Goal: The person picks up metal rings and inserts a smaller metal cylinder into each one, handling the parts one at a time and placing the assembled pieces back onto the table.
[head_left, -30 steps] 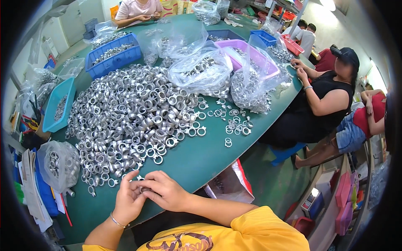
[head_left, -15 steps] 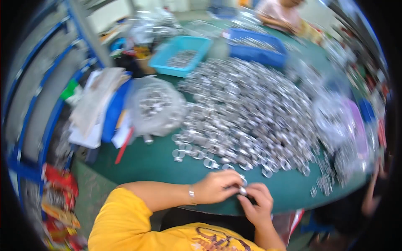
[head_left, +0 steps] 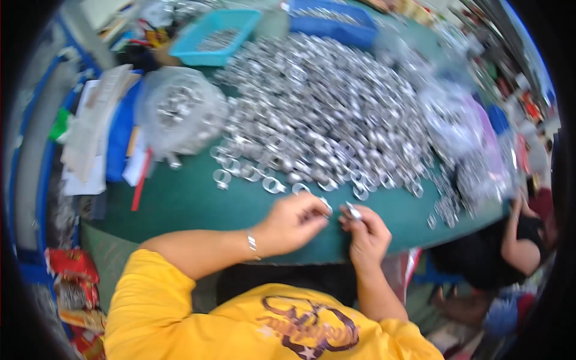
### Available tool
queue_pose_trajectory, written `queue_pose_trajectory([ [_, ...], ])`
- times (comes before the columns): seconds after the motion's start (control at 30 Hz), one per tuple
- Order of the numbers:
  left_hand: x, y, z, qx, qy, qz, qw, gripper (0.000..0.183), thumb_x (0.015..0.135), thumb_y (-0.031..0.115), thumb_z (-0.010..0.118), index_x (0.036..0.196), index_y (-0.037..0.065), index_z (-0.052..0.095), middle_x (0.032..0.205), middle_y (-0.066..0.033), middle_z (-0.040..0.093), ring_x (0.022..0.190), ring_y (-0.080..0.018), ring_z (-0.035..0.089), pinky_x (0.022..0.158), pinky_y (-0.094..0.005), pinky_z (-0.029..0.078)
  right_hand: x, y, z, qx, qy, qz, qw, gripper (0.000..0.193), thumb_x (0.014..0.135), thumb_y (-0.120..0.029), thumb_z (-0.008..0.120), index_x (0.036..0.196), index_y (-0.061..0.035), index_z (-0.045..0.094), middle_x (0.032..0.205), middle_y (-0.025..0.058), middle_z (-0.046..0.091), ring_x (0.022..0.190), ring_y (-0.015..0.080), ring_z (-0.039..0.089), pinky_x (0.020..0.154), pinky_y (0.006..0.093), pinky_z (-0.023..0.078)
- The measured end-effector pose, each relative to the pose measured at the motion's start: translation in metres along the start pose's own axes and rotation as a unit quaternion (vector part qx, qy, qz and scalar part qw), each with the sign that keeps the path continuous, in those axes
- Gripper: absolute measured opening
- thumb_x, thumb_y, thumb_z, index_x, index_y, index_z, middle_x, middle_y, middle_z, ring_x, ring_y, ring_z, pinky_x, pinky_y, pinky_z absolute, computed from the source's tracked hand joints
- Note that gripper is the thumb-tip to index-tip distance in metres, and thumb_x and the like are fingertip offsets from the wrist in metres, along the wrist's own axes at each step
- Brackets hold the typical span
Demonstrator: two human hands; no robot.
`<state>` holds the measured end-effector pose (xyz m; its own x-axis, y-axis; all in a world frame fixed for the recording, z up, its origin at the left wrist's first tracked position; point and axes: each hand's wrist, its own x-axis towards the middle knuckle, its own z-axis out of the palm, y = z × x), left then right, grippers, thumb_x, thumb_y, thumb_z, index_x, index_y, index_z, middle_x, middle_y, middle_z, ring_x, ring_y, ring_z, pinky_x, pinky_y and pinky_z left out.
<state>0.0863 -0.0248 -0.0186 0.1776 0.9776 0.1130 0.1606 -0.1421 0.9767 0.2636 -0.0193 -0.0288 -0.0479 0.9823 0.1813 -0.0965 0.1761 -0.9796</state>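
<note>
Low centre of the frame, at the table (head_left: 198, 207) edge, left hand (head_left: 292, 222) and right hand (head_left: 367, 231) each pinch a ring (head_left: 353, 211); bare green separates them from the pile (head_left: 324, 114) above.

both hands (head_left: 327, 225) pinch small metal rings (head_left: 354, 211) at green table (head_left: 198, 204) edge, beside big ring pile (head_left: 324, 114).

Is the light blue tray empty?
No, the light blue tray holds a small heap of shiny metal rings.
</note>
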Motion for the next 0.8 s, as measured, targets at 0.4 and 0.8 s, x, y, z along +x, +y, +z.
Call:
queue_pose_trajectory([
  [0.4,0.005,0.002,0.001,-0.080,-0.108,-0.008,0.991,0.009,0.080,0.005,0.063,0.087,-0.002,0.063,0.085,-0.0045,0.056,0.074,-0.0082,0.055,0.064,-0.0197,0.045,-0.003,0.002,-0.009,-0.124,-0.101,-0.145,0.976,0.018,0.066,0.000,0.073,0.080,0.0008,0.061,0.096,0.0164,0.064,0.081,0.0223,0.062,0.071,0.0280,0.048],
  [0.8,0.007,0.003,0.000,0.023,-0.078,0.149,0.986,0.010,0.072,-0.001,0.067,0.080,0.002,0.062,0.078,-0.0057,0.060,0.071,-0.0162,0.058,0.062,-0.0244,0.046,-0.008,0.000,-0.007,0.065,-0.061,0.002,0.996,0.018,0.088,-0.005,0.053,0.104,0.0040,0.054,0.097,0.0131,0.060,0.084,0.0135,0.058,0.073,0.0241,0.048],
])
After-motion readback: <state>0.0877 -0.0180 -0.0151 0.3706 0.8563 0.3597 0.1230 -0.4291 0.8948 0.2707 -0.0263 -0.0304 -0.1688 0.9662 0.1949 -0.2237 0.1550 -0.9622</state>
